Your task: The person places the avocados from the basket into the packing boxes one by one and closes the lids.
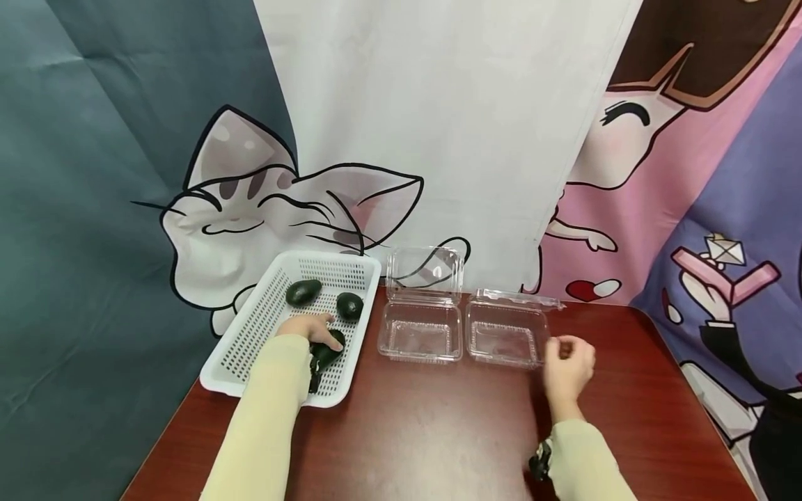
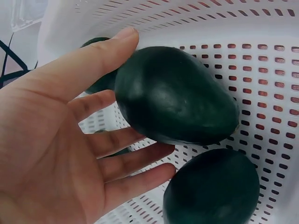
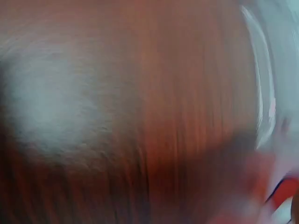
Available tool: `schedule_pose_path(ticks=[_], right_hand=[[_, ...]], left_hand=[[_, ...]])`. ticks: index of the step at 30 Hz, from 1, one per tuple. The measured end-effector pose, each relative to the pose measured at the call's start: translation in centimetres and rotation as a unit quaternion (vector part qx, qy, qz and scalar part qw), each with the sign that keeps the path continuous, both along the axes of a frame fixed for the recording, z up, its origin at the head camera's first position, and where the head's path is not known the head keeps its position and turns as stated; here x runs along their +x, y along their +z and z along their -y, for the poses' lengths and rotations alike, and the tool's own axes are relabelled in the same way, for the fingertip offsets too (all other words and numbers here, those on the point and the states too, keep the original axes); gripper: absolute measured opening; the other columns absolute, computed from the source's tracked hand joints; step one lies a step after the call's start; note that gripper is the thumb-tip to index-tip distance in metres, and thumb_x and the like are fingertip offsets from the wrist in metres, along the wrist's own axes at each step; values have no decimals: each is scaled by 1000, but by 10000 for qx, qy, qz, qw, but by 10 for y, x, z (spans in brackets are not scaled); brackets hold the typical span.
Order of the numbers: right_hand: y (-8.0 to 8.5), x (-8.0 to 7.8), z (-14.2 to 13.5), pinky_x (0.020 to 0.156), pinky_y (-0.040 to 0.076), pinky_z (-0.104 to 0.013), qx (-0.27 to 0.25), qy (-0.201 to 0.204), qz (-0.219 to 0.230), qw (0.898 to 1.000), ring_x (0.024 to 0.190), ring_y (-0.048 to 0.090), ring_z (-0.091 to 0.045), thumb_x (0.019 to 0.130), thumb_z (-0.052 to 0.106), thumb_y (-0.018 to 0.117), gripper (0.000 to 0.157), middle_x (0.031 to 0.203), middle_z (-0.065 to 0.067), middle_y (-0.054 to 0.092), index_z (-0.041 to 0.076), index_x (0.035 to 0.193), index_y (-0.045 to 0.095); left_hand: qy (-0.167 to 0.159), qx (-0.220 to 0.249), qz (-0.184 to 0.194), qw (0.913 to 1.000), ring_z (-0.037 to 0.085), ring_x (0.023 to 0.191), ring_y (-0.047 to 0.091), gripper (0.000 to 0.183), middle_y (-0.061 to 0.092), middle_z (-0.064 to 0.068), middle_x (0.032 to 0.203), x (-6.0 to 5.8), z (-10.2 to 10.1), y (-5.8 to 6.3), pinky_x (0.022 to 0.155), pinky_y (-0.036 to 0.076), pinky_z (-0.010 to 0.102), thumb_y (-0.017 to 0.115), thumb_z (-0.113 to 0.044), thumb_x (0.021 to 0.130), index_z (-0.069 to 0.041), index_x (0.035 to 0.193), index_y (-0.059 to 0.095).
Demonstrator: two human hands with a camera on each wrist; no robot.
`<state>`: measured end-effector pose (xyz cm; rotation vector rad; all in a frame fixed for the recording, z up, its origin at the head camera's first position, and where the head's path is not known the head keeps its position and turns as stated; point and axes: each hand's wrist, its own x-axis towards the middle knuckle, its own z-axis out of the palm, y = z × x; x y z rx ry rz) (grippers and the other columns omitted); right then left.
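Inside a white perforated plastic basket (image 1: 219, 372), my left hand (image 1: 310, 330) is at a dark green avocado (image 2: 175, 95). In the left wrist view the thumb lies along its top end and the fingers reach loosely beneath it. A second avocado (image 2: 212, 191) sits just below the fingertips; others are partly hidden behind the hand. Farther back in the basket lie two avocados, one left (image 1: 303, 292) and one right (image 1: 349, 306). My right hand (image 1: 569, 365), loosely curled with nothing visible in it, hovers beside the right clear plastic clamshell box (image 1: 504, 334).
A second clear clamshell box (image 1: 420, 330) stands between the basket and the right box, its lid (image 1: 426, 271) raised. The right box's lid (image 1: 516, 299) is also up. Behind the reddish-brown table (image 1: 413, 431) hangs a printed curtain (image 1: 464, 125).
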<state>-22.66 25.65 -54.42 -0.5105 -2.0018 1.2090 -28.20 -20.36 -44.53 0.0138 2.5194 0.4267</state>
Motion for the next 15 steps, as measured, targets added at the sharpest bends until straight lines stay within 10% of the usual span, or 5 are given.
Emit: schedule_pose_path(ticks=[3,8,15], right_hand=[[2,-4,31,77,33,-45,1540,1014,-516,9815,86,48,-34,76,9,66,9,86,-14,53,4,82,62],[-3,-7,75,85,29,-51,2799,2709,40,9210,99,48,-31,76,26,72,26,105,-12,54,11,97,66],[-12,-4,96,91,25,-56,3865,3189,227,8651,115,41,-35,68,40,78,48,124,-12,47,17,108,66]], left_hand=[[-53,-112,-58,9999,38,124,36,78,36,19,141,1,1,-1,96,33,53,74,-42,74,-16,140,39],[-44,-317,-64,9995,40,121,40,71,42,18,137,6,-1,-3,92,35,54,75,-36,75,-16,136,45],[-239,-307,-337,9987,31,109,48,63,51,13,128,6,-2,-5,88,39,51,76,-36,73,-17,127,52]])
